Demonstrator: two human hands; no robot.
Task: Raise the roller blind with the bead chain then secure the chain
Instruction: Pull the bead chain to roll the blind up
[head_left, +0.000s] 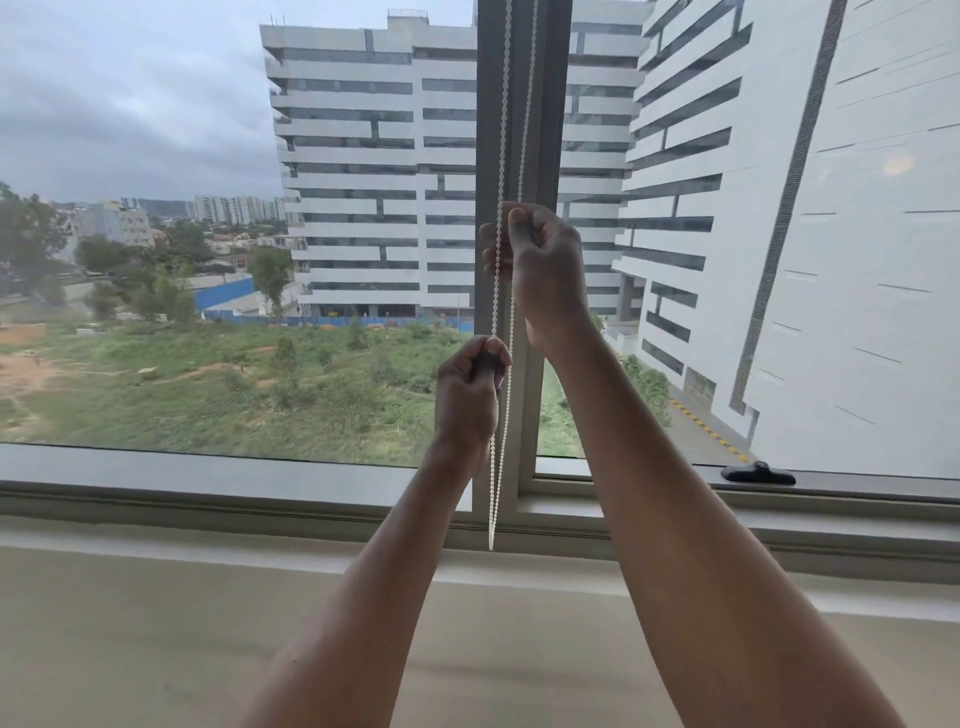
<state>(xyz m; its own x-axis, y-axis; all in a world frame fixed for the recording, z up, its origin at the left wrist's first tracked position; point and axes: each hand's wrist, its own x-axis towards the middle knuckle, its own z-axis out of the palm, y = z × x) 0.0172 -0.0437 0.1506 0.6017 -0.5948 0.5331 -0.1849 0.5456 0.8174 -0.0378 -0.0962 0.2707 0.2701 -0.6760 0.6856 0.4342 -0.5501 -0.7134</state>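
A white bead chain (503, 130) hangs as a loop in front of the grey window mullion (545, 104), its bottom end near the sill. My right hand (540, 265) is closed around the chain higher up, at about the middle of the window. My left hand (467, 395) pinches one strand of the chain lower down, just left of the mullion. The other strand runs loose past my left hand down to the loop's bottom (491, 540). The roller blind itself is out of view above the frame.
A wide pale window sill (208, 597) runs along the bottom. A black window handle (757, 474) lies on the lower frame at the right. Behind the glass are white office buildings and a green field.
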